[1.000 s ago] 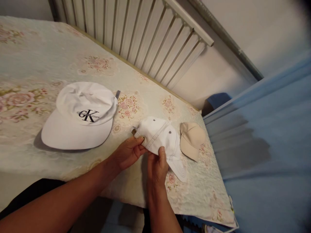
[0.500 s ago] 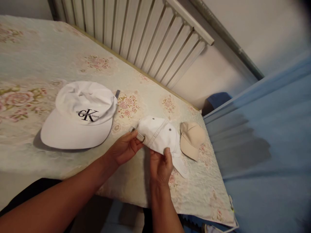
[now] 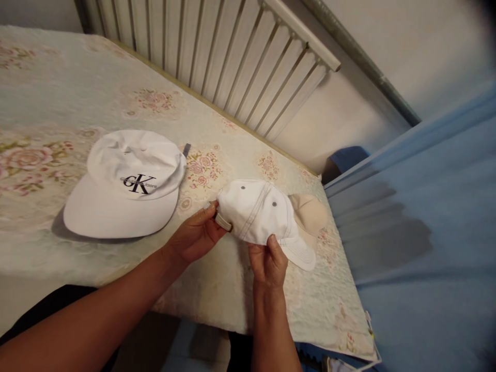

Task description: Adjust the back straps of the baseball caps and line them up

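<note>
Between my two hands a white baseball cap (image 3: 251, 209) is held above the floral cover, its brim pointing right toward me. My left hand (image 3: 197, 232) pinches the strap and buckle (image 3: 223, 222) at the cap's back. With the thumb on the outside and the fingers underneath, my right hand (image 3: 269, 258) grips the cap's lower edge near the brim. A larger white cap (image 3: 116, 206) with a black logo on its front lies to the left. Behind the held cap's brim is a beige cap (image 3: 312, 212), partly hidden by it.
The caps lie over a quilted floral cover (image 3: 116, 111). A white slatted rail (image 3: 217, 57) runs along the back. Blue curtain cloth (image 3: 418, 222) hangs on the right, with a dark blue object (image 3: 344, 159) at its far edge.
My right hand has moved right and slightly up, turning the white cap so its brim swings right and now overlaps the beige cap. My left hand stays at the strap.
</note>
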Demonstrator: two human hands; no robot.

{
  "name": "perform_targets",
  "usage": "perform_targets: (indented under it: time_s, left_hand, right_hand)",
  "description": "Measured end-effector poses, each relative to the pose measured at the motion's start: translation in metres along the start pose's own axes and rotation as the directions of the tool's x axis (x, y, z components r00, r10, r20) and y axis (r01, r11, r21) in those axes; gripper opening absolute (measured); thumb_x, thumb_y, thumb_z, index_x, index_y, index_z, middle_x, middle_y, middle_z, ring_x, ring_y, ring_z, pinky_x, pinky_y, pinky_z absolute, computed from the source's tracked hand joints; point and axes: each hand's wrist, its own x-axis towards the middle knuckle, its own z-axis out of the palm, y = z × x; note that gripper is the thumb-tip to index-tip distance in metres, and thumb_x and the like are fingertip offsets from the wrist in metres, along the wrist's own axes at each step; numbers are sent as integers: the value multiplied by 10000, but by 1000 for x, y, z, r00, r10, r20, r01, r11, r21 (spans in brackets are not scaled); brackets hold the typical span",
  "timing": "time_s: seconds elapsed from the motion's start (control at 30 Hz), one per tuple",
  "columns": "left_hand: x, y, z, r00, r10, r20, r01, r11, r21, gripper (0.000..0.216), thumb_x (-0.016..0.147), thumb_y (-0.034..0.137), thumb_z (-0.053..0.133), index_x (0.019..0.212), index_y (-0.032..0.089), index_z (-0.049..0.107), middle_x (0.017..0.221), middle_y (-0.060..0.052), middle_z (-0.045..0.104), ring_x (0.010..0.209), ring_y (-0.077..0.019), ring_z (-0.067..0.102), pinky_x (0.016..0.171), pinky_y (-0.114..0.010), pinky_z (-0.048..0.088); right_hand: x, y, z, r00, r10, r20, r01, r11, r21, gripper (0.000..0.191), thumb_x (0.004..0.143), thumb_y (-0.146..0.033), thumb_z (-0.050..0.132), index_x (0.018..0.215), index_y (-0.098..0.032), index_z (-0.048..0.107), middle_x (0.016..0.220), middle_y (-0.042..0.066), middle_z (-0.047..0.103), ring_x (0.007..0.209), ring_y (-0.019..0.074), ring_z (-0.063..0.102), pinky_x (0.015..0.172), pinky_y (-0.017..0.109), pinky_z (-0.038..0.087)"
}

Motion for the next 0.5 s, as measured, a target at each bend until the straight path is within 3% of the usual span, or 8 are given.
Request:
perform_targets:
  time_s: [0.23, 0.37, 0.5]
  left_hand:
    - [1, -2, -3, 997, -8, 72, 8, 1000, -2, 221, 903, 80, 489, 1028, 147, 659, 1062, -14, 724, 947, -126, 670, 867, -253, 543]
    - [0, -7, -4, 995, -21, 102, 21, 1000, 6, 237, 870, 69, 539, 1061, 154, 653, 1070, -22, 721, 966, -130, 666, 893, -246, 529]
    - [-2, -11, -5, 981, -59, 187, 58, 998, 7, 230, 830, 88, 610, 1038, 170, 664, 1049, -14, 725, 979, -135, 662, 910, -230, 512]
  right_hand:
    - [5, 7, -9, 999, 41, -3, -41, 998, 49, 620, 791, -216, 640, 1373, -281, 439, 1417, 63, 506, 1311, 210, 464, 1123, 522, 304]
    - [-2, 11, -1, 1000, 14, 28, -16, 998, 65, 682, 743, -267, 705, 1371, -277, 440, 1424, 69, 496, 1316, 229, 457, 1123, 525, 302]
    - [-6, 14, 7, 1000, 6, 25, -7, 1000, 22, 712, 721, -190, 711, 1369, -296, 434, 1413, 49, 512, 1301, 223, 473, 1114, 528, 322]
